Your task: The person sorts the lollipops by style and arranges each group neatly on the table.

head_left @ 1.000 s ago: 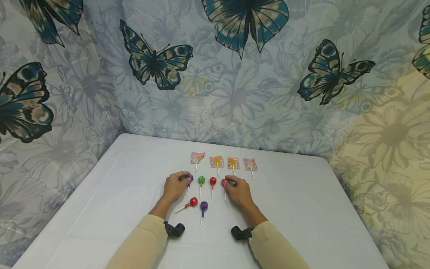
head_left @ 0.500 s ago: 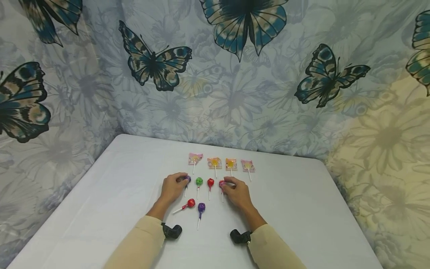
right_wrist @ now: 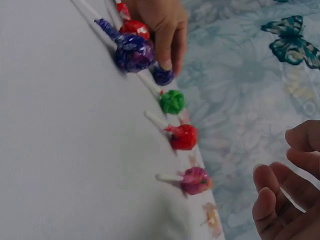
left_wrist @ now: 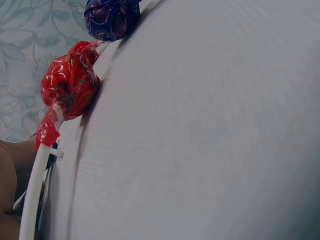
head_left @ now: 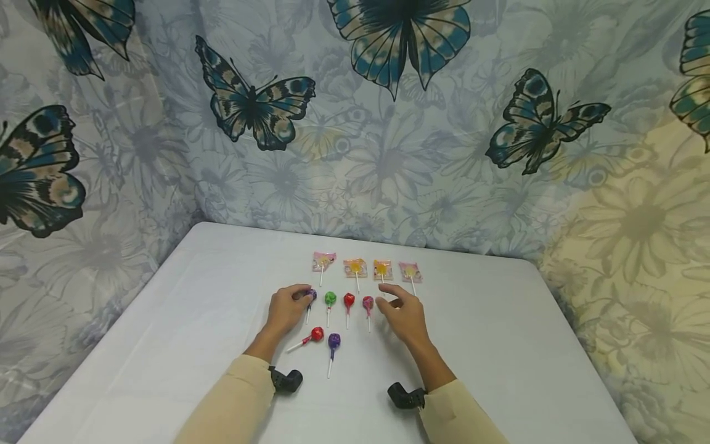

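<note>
In the head view, my left hand pinches the head of a purple lollipop at the left end of a row on the table. Along that row lie a green lollipop, a red lollipop and a pink lollipop. Just right of the pink one is my right hand, its thumb and fingers apart and holding nothing. Nearer to me lie a slanted red lollipop and another purple lollipop. The left wrist view shows this red lollipop close up.
Several flat lollipops in clear wrappers, among them an orange one, form a row farther back on the white table. Butterfly-patterned cloth stands behind the table and at its sides.
My right hand has let go of the pink lollipop and moved slightly right, its fingers now spread. My left hand stays on the purple lollipop.
</note>
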{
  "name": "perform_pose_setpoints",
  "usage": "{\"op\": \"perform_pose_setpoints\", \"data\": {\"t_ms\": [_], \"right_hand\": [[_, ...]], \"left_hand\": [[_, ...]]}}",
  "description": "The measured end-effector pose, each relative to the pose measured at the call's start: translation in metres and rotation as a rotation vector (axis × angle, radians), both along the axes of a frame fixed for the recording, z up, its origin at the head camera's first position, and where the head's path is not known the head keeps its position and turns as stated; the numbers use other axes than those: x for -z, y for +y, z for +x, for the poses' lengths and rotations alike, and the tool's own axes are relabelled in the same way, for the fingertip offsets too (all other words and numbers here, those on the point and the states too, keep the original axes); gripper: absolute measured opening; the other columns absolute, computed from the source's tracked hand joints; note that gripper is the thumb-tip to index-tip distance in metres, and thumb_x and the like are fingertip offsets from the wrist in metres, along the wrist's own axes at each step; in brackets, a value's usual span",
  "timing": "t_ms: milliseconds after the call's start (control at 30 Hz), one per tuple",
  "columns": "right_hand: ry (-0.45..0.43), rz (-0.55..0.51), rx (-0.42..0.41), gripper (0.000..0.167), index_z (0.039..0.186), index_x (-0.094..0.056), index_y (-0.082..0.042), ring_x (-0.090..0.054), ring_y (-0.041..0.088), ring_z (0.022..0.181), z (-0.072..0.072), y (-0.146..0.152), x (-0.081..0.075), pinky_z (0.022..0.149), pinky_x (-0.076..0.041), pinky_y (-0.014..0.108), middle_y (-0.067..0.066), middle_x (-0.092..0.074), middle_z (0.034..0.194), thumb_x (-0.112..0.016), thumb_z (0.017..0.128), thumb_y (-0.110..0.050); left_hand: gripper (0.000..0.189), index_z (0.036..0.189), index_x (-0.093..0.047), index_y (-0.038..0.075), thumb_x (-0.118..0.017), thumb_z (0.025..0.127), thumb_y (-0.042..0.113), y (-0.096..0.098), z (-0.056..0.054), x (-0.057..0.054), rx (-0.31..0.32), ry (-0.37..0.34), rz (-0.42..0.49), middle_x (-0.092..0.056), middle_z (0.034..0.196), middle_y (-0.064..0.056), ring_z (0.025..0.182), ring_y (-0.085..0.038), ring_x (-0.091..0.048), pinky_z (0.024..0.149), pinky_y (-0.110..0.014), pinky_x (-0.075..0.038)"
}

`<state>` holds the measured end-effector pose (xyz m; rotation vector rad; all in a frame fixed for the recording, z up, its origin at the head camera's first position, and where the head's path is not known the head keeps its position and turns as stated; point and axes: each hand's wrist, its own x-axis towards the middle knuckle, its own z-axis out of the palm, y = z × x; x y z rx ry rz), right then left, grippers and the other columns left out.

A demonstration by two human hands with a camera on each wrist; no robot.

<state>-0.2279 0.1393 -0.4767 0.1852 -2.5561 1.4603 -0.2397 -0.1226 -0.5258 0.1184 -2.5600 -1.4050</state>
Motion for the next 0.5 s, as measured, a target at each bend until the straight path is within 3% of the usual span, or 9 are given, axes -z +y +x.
{"op": "perform_pose_setpoints", "data": {"t_ms": [233, 500], "right_hand": [[0.109, -0.093, -0.063, 0.027, 0.115, -0.07, -0.011, -0.062, 0.017, 0.078, 0.015, -0.004, -0.023, 0.068, -0.05, 0.037, 0.002, -0.066, 0.116, -0.07, 0.088, -0.014], [0.157, -0.123, -0.103, 0.028, 0.116, -0.07, -0.013, -0.062, 0.017, 0.078, 0.03, -0.009, -0.041, 0.064, -0.051, 0.034, 0.0, -0.065, 0.116, -0.071, 0.087, -0.014]], "left_hand": [[0.026, 0.113, -0.071, 0.007, -0.07, 0.088, 0.011, -0.001, 0.0, 0.0, 0.005, 0.011, -0.009, -0.068, 0.105, -0.009, 0.094, -0.025, -0.058, 0.082, -0.041, -0.047], [0.026, 0.114, -0.071, 0.007, -0.07, 0.088, 0.012, -0.001, 0.001, -0.001, 0.012, 0.008, -0.026, -0.069, 0.108, -0.008, 0.098, -0.026, -0.06, 0.085, -0.041, -0.047]]}}
